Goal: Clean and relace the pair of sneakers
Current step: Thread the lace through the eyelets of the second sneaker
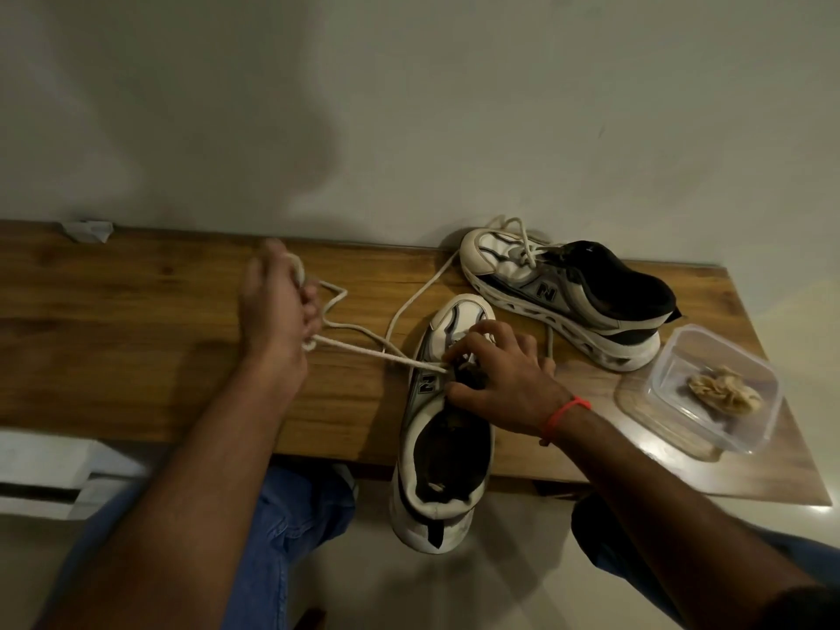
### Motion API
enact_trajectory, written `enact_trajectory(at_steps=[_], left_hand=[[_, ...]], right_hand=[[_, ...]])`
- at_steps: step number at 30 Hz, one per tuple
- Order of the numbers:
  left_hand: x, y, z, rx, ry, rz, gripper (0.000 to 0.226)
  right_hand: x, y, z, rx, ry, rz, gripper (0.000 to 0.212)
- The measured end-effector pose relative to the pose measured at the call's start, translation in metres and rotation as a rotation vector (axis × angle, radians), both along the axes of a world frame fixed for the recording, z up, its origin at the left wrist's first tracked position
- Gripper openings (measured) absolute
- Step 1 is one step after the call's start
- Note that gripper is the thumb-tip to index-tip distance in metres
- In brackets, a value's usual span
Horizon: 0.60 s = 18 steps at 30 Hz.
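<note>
A white, grey and black sneaker lies on the wooden table, its heel hanging over the near edge. My right hand rests on its tongue area, fingers curled around the eyelets. A white lace runs taut from the eyelets leftward to my left hand, which grips it wrapped around the fingers. The second sneaker lies on its side at the back right, its own lace loose over the toe.
A clear plastic container holding a crumpled beige cloth stands at the table's right end beside its lid. A wall rises right behind the table. My knees in blue jeans are under the near edge.
</note>
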<state>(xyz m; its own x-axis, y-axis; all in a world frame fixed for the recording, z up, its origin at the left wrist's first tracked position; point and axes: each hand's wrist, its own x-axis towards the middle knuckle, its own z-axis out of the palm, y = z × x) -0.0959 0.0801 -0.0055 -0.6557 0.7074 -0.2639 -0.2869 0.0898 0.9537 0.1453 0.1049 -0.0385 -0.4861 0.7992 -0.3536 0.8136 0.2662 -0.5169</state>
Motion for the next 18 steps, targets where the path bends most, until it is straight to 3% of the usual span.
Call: enact_trajectory(at_steps=[2,3,5,7,9,12,15,18], left_hand=[[0.013,-0.004,-0.002,-0.158,0.448,-0.266,0.022],[0.019,-0.007,-0.005,-0.227,0.613,-0.419,0.034],[0.027,-0.013,-0.012,-0.367,0.798,-0.72,0.054],[0.03,-0.016,-0.013,-0.475,0.933,-0.926,0.049],[0.026,-0.017,-0.015,-0.519,1.008,-1.026,0.03],[0.024,-0.016,-0.016,-0.505,1.07,-0.979,0.005],[0.026,-0.015,-0.016,-0.54,1.095,-0.957,0.008],[0.018,-0.016,-0.021,-0.604,0.918,-1.001,0.032]], right_hand=[[0.0,-0.001,-0.001,0.005,0.001,0.003,0.042],[0.0,-0.001,0.0,0.008,0.002,0.003,0.042],[0.0,0.0,0.001,0.008,-0.008,0.007,0.041],[0.0,0.001,0.002,0.005,-0.027,0.015,0.042],[0.0,0.002,0.002,-0.001,-0.037,0.016,0.043],[0.0,0.003,0.001,-0.014,-0.034,0.013,0.043],[0.0,0.002,0.002,0.014,-0.05,0.029,0.045],[0.003,0.006,0.002,-0.037,-0.053,0.057,0.047]])
